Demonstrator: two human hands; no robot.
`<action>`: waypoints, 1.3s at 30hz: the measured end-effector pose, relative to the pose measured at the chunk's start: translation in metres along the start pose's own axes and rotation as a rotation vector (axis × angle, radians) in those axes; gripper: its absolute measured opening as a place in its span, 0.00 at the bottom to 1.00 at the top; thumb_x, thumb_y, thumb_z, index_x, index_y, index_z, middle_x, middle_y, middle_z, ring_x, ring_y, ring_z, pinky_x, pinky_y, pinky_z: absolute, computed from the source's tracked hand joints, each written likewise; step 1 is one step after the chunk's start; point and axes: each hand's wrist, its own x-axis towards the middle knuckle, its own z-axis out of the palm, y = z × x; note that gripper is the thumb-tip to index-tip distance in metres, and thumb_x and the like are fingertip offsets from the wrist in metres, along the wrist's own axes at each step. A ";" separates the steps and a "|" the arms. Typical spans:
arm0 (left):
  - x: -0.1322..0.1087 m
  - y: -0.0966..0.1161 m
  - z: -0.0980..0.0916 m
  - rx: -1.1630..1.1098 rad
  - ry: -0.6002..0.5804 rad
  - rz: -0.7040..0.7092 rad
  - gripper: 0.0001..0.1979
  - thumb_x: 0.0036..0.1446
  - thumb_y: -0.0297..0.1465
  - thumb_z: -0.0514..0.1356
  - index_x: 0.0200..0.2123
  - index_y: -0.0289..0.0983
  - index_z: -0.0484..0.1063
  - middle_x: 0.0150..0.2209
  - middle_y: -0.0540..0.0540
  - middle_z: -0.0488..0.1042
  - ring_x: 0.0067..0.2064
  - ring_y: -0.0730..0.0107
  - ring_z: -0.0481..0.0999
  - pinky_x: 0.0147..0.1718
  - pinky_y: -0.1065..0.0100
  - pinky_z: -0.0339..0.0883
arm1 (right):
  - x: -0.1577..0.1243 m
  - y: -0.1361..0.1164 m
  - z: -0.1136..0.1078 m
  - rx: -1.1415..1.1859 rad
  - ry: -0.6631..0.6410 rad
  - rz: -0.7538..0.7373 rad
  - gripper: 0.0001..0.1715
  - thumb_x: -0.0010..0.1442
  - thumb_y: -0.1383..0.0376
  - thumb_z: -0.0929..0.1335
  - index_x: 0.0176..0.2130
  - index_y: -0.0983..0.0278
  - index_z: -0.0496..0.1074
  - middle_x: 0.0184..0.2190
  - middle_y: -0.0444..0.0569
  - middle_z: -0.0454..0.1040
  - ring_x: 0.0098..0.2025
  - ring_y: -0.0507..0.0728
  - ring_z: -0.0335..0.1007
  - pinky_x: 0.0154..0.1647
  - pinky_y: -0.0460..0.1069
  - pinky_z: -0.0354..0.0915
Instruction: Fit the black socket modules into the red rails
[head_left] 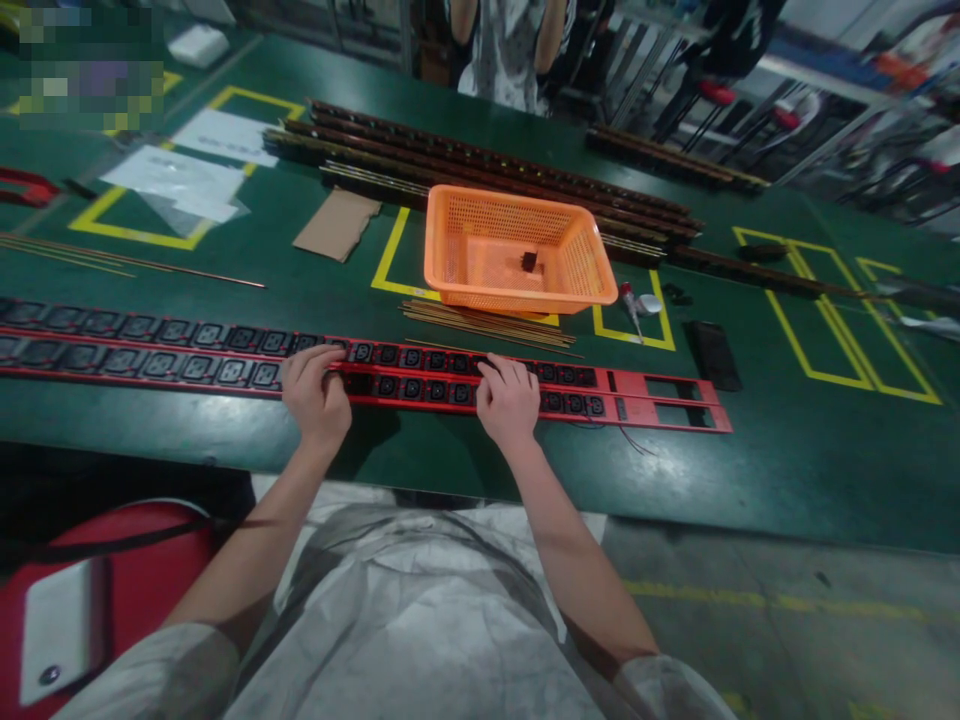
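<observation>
Two long red power strips [637, 395] with rows of black sockets lie side by side along the near edge of the green table [787, 460]. My left hand [315, 392] rests on them left of centre, fingers curled over the top of the near strip. Further right, my right hand [507, 398] presses on the same strips, fingers bent down onto the sockets. Both hands grip the strips from the near side. One socket slot between the hands looks empty.
An orange mesh basket [592, 262] with one small black part stands behind the strips, thin brass rods [487, 322] in front of it. Dark strips are stacked at the back. A black phone [714, 354], cardboard, papers and a small bottle lie around. Another person stands across the table. A red stool is at lower left.
</observation>
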 end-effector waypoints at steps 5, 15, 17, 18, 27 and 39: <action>0.000 0.009 0.003 0.135 -0.235 0.135 0.17 0.58 0.28 0.57 0.49 0.41 0.78 0.54 0.42 0.76 0.56 0.52 0.71 0.58 0.49 0.59 | 0.000 0.000 -0.001 -0.020 -0.048 0.009 0.19 0.68 0.67 0.63 0.53 0.60 0.77 0.59 0.52 0.75 0.56 0.61 0.67 0.55 0.57 0.58; -0.001 0.016 0.004 0.238 -0.300 0.196 0.20 0.59 0.29 0.57 0.54 0.42 0.76 0.57 0.42 0.75 0.57 0.51 0.70 0.57 0.50 0.57 | -0.001 0.001 -0.001 0.004 -0.007 -0.002 0.19 0.68 0.67 0.62 0.53 0.60 0.77 0.58 0.51 0.76 0.55 0.61 0.68 0.55 0.57 0.59; -0.001 0.017 0.004 0.237 -0.303 0.198 0.20 0.59 0.29 0.57 0.54 0.42 0.76 0.57 0.42 0.75 0.57 0.50 0.69 0.57 0.49 0.57 | -0.001 0.001 0.000 0.003 0.000 -0.006 0.18 0.68 0.67 0.62 0.52 0.60 0.77 0.58 0.50 0.76 0.55 0.61 0.68 0.54 0.57 0.58; -0.001 0.017 0.004 0.235 -0.306 0.193 0.21 0.59 0.29 0.57 0.55 0.42 0.75 0.57 0.42 0.74 0.58 0.50 0.69 0.57 0.49 0.57 | -0.001 0.001 -0.001 0.002 0.002 -0.006 0.18 0.68 0.67 0.62 0.52 0.60 0.77 0.58 0.50 0.76 0.55 0.61 0.68 0.54 0.57 0.58; -0.001 0.016 0.005 0.218 -0.334 0.151 0.22 0.57 0.28 0.57 0.55 0.44 0.75 0.58 0.43 0.73 0.59 0.49 0.67 0.58 0.49 0.56 | 0.000 0.000 -0.001 0.001 -0.027 0.005 0.18 0.68 0.67 0.63 0.53 0.60 0.77 0.58 0.51 0.75 0.56 0.61 0.67 0.55 0.57 0.58; 0.000 0.020 0.002 0.252 -0.354 0.195 0.23 0.58 0.28 0.57 0.57 0.44 0.73 0.59 0.43 0.73 0.58 0.48 0.67 0.57 0.48 0.55 | -0.001 0.000 -0.001 0.000 -0.008 0.000 0.18 0.68 0.67 0.62 0.52 0.60 0.77 0.57 0.51 0.76 0.55 0.61 0.68 0.54 0.57 0.59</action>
